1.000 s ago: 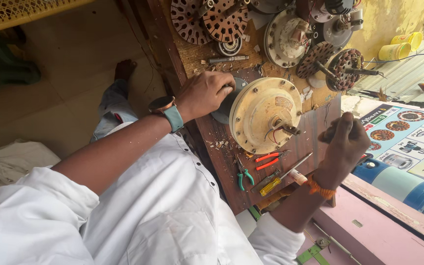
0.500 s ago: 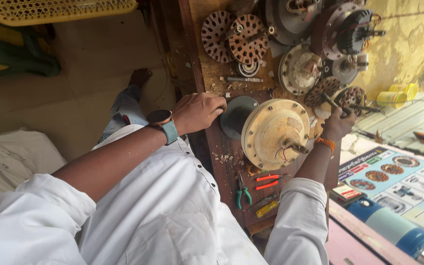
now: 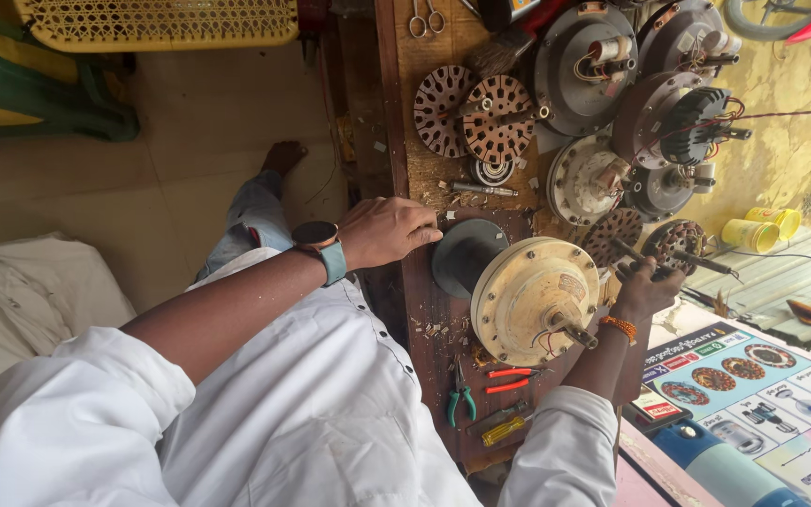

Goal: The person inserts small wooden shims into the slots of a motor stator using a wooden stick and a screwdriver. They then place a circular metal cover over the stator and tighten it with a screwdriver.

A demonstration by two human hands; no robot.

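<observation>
Fan motor (image 3: 529, 300), cream, round, sits on a dark stand (image 3: 462, 255) at bench (image 3: 421, 169) centre, shaft and loose wires sticking out toward 4 o'clock.

Left hand (image 3: 389, 230): fingers curled, resting on the bench edge just at 9 o'clock of the stand, gripping nothing I can see.

Right hand (image 3: 645, 286): closed on a thin dark tool or rod (image 3: 633, 253), at 3 o'clock of the motor, beside a copper-wound core (image 3: 676, 242). Can't tell which tool.

Progress, my read: motor casing looks closed, wires not tidied, so mid-job. Several other motors (image 3: 612, 66) at 12 to 1 o'clock are open, windings exposed. Two bare slotted discs (image 3: 473, 115) at 12 o'clock. Pliers (image 3: 460, 399) and red-handled screwdrivers (image 3: 509, 379) at 6 o'clock lie untouched.

Packages and signs:
- Printed chart (image 3: 753, 394) at 4 o'clock: flat, pale blue, small pictures of fan parts, coloured text strips.
- Blue cylinder (image 3: 706, 453) at 5 o'clock, white band on it.
- Yellow cups (image 3: 760, 230) at 2 o'clock, lying on their sides by the wall.
- Yellow mesh basket (image 3: 157, 23) at 11 o'clock.
</observation>
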